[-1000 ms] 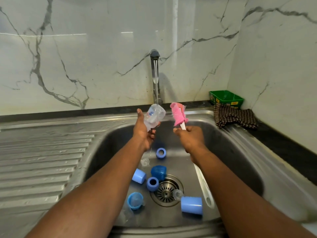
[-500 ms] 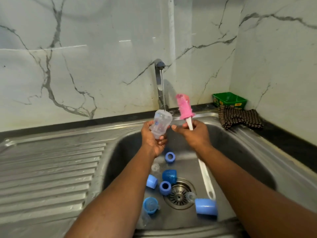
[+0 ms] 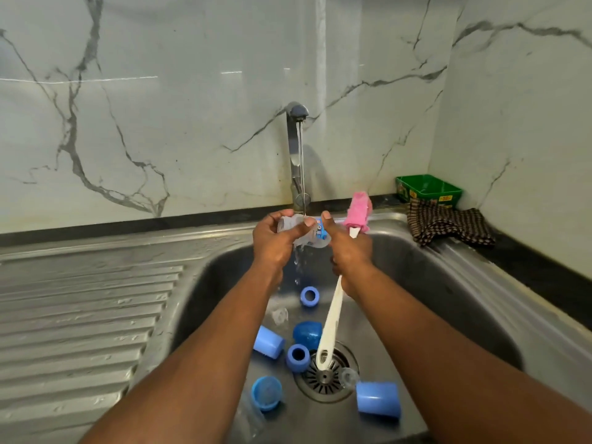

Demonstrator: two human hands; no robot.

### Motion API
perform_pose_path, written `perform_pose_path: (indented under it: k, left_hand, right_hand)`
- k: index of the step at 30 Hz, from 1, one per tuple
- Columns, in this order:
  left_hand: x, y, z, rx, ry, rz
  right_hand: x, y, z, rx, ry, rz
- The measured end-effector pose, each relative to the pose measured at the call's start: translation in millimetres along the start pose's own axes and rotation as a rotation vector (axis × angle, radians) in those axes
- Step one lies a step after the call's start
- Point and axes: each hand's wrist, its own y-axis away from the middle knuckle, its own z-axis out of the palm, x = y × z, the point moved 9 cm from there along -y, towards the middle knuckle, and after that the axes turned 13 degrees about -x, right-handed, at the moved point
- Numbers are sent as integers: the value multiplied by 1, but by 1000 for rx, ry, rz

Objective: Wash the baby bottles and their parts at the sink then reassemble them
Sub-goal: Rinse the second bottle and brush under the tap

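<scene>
My left hand [image 3: 272, 241] grips a clear baby bottle [image 3: 312, 233] with a blue label, held sideways under the running water from the tap [image 3: 296, 149]. Water spills off the bottle into the sink [image 3: 448, 299]. My right hand [image 3: 349, 254] holds the white handle of a bottle brush [image 3: 330, 328], and its thumb touches the bottle. The brush's pink sponge head [image 3: 358, 209] points up behind my right hand. Several blue caps and rings lie on the sink floor, among them a ring [image 3: 309, 296], a dark blue cap [image 3: 307, 334] and a light blue cap [image 3: 378, 400].
A ribbed steel drainboard [image 3: 83, 322] lies left of the basin. The drain strainer [image 3: 325, 376] is in the basin's middle, with clear teats [image 3: 280, 315] nearby. A checked cloth [image 3: 448, 225] and a green tub [image 3: 427, 189] sit at the back right corner.
The bottle has turned from upright to sideways and now sits directly in the water stream. My right hand has moved in against it, thumb touching, with the brush still in its grip.
</scene>
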Motion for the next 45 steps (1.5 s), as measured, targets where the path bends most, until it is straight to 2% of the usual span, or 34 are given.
perform_pose_path:
  k: [5, 9, 15, 18, 20, 23, 26, 29, 31, 34, 38, 42, 45]
  left_hand:
    - [-2, -2, 16, -181, -105, -5]
    - [-4, -8, 21, -198, -136, -46]
    - [-2, -7, 3, -13, -112, -36]
    - [-20, -2, -9, 111, -31, -208]
    - [-34, 5, -9, 131, 94, -319]
    - [-41, 13, -4, 72, 92, -405]
    - [-43, 12, -1, -11, 50, -422]
    - [-53, 13, 16, -193, 36, -500]
    - [-55, 12, 26, -262, 30, -487]
    - [-49, 9, 29, -255, 30, -420]
    - [-40, 8, 23, -298, -97, -362]
    - [-41, 12, 29, -319, 21, -385]
    - [-31, 12, 30, -227, 31, -389]
  right_hand:
    - [5, -2, -7, -38, 77, 55]
    - [6, -4, -3, -15, 110, -3]
    - [-1, 1, 5, -51, 110, -78]
    - [-14, 8, 15, -96, 116, -176]
    - [-19, 11, 23, -136, 109, -236]
    - [-23, 13, 29, -165, 114, -298]
    - [-22, 12, 19, -114, 108, -295]
    - [-29, 16, 15, -120, 163, -349]
    - [-32, 19, 18, -132, 251, -378]
    - [-35, 23, 22, -117, 380, -403]
    - [-35, 30, 29, -124, 508, -415]
    - [-38, 26, 24, -124, 425, -420]
    - [-36, 26, 27, -144, 336, -377]
